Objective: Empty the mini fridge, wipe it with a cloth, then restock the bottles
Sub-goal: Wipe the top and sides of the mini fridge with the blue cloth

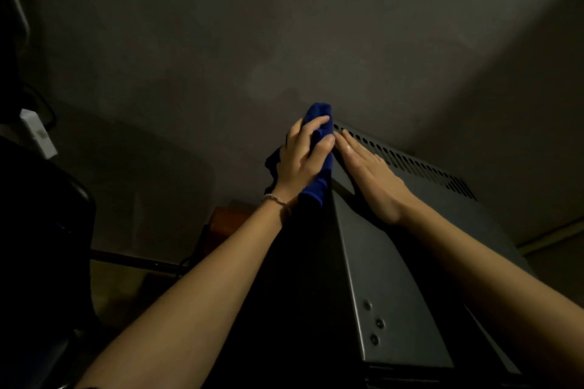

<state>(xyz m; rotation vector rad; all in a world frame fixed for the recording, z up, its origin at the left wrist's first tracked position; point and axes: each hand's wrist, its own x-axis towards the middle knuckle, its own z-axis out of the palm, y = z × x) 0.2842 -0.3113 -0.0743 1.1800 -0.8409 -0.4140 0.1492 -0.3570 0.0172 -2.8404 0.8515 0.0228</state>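
Both of my hands are up on the dark grey metal mini fridge [392,294], at its far top corner, close under the dim wall. My left hand [303,155] is clenched around a bunched deep-blue cloth [319,180], pressing it against the fridge's left top edge, with the loose end of the cloth hanging down past my wrist. My right hand [369,174] grips nothing; it lies flat and open on the top panel, fingertips just beside the cloth, next to the row of ventilation slots [407,161] along the far edge. I judge this to be the wiping step, worked on the outer casing, with the right hand steadying the cabinet. No bottles are in view, and I cannot tell from here whether the door is open or the inside already done. Next, I'd think, the cloth wants dragging along that left edge and down the side, keeping the pressure even and not snagging the fabric on the slots or the screw heads [374,322] near the front corner.
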